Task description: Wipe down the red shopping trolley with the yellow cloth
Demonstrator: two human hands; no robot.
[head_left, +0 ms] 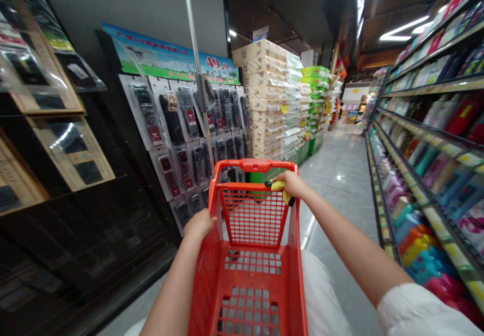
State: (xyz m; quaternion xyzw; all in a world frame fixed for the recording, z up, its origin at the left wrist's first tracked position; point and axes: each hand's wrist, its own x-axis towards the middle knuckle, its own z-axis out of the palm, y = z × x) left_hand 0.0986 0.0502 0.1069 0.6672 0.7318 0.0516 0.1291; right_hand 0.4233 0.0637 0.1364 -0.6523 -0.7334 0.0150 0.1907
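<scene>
A red plastic shopping cart with grid walls and floor is in front of me, and I see nothing in its basket. My left hand is closed over its left side rim. At the far right corner my right hand is closed around a yellow-and-black object, whose kind I cannot make out. That hand also rests against the cart's rim. A metal pole with a grey clip stands just beyond the cart's far left corner.
Packaged belts hang on a wall display at left, beside boxed goods. Stacked cream packs and green packs line the aisle. Shelves of bottles run along the right. The grey tiled floor leads ahead.
</scene>
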